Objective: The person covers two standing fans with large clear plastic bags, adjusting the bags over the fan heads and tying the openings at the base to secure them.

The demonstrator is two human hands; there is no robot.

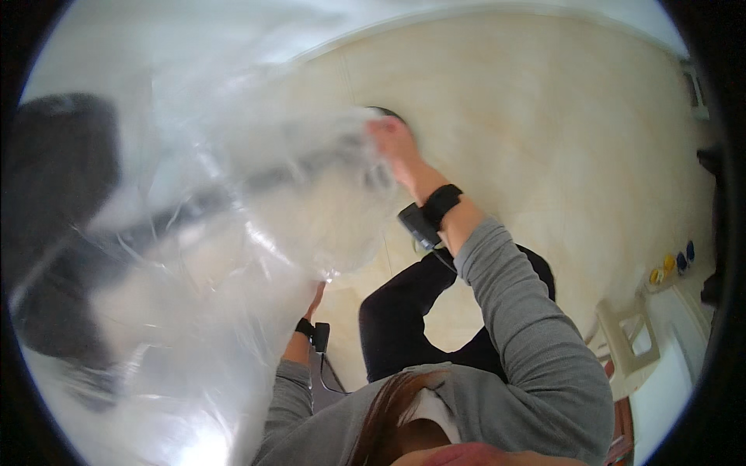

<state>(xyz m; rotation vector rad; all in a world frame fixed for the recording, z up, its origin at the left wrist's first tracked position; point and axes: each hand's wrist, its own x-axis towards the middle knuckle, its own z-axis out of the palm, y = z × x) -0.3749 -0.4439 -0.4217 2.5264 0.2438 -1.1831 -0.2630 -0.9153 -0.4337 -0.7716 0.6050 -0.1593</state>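
Observation:
A large, wrinkled clear plastic sheet hangs across the left half of the view. My right hand, blurred, grips its upper right edge. My left hand is low at the sheet's lower edge; only a small part shows and the plastic hides the rest, so its hold cannot be told. Behind or under the plastic are a bulky dark object at the far left and a long dark bar slanting up to the right, both too hazy to identify. Each wrist wears a black strap with a small black box.
Beige tiled floor spreads ahead and to the right, meeting a pale wall base at the top. At right stand a beige plastic stool and a white surface. Small yellow and blue items sit beyond them. My black-trousered legs are bent below.

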